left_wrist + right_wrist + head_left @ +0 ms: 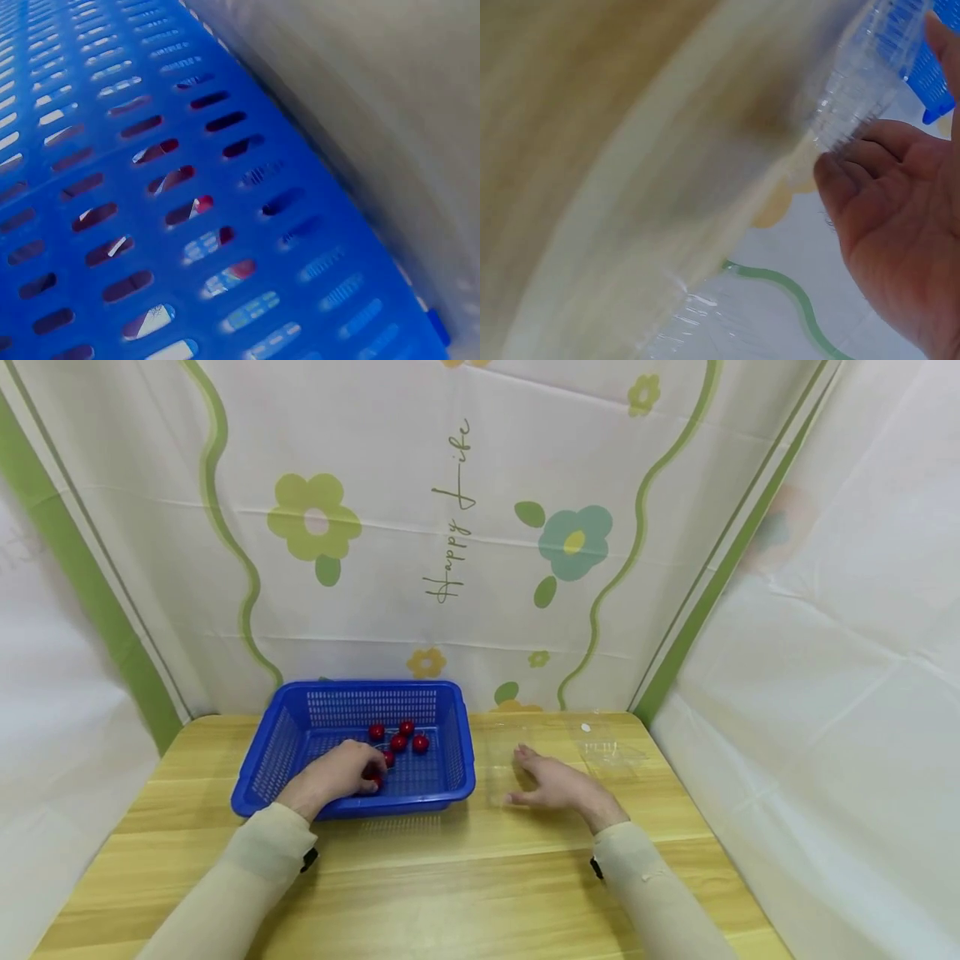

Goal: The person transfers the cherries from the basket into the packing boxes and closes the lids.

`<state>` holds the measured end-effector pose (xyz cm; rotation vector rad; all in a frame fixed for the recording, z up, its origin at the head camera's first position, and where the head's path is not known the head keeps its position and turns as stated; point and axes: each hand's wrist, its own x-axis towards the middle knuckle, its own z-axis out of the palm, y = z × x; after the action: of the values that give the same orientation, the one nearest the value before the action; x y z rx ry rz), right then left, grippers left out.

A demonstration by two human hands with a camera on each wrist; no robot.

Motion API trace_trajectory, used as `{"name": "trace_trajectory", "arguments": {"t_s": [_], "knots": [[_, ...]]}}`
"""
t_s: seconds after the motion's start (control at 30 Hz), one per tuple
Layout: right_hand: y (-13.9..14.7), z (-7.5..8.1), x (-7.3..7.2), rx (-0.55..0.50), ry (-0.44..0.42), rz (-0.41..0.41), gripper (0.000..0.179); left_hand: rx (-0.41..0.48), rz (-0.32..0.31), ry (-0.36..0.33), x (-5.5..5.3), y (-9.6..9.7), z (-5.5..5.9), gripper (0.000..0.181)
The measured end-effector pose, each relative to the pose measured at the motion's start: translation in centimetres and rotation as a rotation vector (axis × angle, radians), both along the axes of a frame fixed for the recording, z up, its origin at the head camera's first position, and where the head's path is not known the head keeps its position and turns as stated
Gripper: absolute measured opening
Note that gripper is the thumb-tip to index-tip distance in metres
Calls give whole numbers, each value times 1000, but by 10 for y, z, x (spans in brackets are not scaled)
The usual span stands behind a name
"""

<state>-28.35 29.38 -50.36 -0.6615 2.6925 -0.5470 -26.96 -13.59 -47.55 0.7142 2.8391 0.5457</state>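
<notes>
Several round red cherries [399,742] lie in the blue plastic basket [450,795], some with thin stems showing. My left hand [341,774] reaches over the basket's near side, its fingers and thumb curled round a cherry [376,783] low inside. The left wrist view shows mostly the slotted basket wall [172,195], with red glimpsed through the slots. To the right of the basket, my right hand [553,783] is at a clear plastic box [501,752]. Its fingers are relaxed against the box's side, thumb apart, as the right wrist view shows the box [855,94] beside the fingertips.
Another clear plastic piece [603,750], perhaps a lid, lies at the table's back right. The wooden table [450,893] meets a flowered curtain [465,635] at the back, and pale cloth [817,718] hangs on the right side.
</notes>
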Motion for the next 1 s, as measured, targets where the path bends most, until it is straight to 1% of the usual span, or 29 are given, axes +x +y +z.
{"name": "trace_trajectory", "arguments": {"t_s": [0.13, 0.23, 0.43, 0.57, 0.73, 0.87, 1.0], "knots": [[-1, -4, -1, 6, 49, 3, 95, -5, 13, 8, -5, -8, 1, 11], [-1, -6, -2, 17, 69, 5, 94, -8, 20, 13, -9, -15, 2, 10], [-2, -6, -2, 11, 69, -3, 94, -22, 31, 33, -15, -26, 1, 10], [-1, -7, -4, 4, 66, -7, 94, -16, 30, 42, -17, -28, 2, 10], [-1, -7, -4, 2, 59, -11, 94, 19, 29, 68, -14, -20, 8, 11], [-2, -6, -4, 9, 57, -14, 93, 55, 32, 73, -11, -9, 14, 12], [-3, -5, -3, 15, 55, -12, 93, 89, 36, 85, -11, 3, 19, 11]]}}
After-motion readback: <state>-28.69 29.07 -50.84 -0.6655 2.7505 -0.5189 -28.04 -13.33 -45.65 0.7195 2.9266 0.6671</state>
